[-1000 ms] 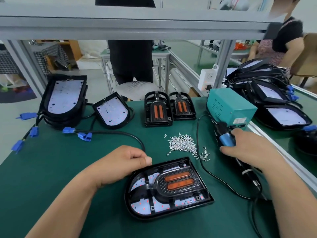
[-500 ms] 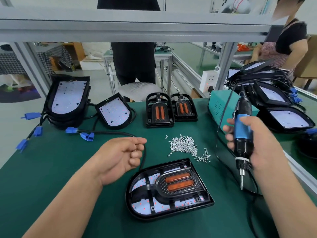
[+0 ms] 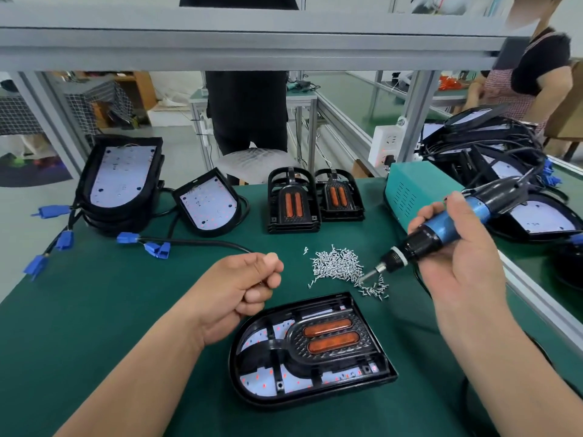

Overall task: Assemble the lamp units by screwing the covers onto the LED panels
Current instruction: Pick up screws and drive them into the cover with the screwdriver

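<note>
Centrally, lamp unit [image 3: 312, 348] lies flat on green counter [image 3: 94, 310], cover on panel. Right hand [image 3: 457, 260] grips blue screwdriver [image 3: 441, 231], tip in screw pile [image 3: 340, 266] beyond the lamp. Left hand [image 3: 239, 288] loosely fisted just left of it. No legible writing.

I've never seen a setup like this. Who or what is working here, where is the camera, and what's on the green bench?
No machine here: a person works bare-handed, filmed by a camera worn on their head and looking down. The right hand holds a blue electric screwdriver, its tip dipped into a pile of small screws. The left hand is loosely curled; whether it holds anything is unclear. Nearest the person on the green bench lies a lamp unit, a black cover on its LED panel. Further back are spare covers, bare LED panels and a teal box.
</note>
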`<state>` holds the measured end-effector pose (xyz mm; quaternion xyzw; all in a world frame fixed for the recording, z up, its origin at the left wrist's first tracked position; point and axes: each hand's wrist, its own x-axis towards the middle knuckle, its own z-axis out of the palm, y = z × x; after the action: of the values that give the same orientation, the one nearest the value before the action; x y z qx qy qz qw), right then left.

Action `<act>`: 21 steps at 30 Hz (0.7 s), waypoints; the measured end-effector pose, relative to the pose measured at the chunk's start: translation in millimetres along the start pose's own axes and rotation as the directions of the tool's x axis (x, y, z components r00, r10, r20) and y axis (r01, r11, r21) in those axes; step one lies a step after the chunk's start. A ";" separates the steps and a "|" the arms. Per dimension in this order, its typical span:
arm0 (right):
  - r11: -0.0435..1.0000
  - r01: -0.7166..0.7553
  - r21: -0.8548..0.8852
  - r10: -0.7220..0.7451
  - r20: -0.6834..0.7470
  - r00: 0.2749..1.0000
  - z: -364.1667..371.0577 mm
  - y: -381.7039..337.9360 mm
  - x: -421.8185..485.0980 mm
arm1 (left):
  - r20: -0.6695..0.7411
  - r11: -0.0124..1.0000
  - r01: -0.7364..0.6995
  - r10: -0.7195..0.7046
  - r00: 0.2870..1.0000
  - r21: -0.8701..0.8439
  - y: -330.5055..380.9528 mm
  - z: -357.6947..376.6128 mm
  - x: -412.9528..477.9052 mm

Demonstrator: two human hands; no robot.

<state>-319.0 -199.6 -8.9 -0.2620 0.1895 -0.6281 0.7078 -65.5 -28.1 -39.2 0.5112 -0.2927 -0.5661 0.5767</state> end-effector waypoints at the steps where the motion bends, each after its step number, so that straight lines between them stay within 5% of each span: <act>1: 1.000 -0.006 0.007 0.006 -0.003 1.000 4.0 0.7 1.0 | 0.009 1.000 0.002 -0.002 1.000 -0.010 -0.4 0.7 0.9; 21: 0.985 -0.072 0.159 0.087 -0.095 0.992 19.2 53.5 -13.9 | 0.078 0.998 0.007 -0.011 0.997 0.058 -1.5 -0.5 14.6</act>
<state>-267.3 -179.4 -27.2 -0.1663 0.1861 -0.6246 0.7400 -62.8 -41.6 -44.3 0.5064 -0.3289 -0.5795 0.5473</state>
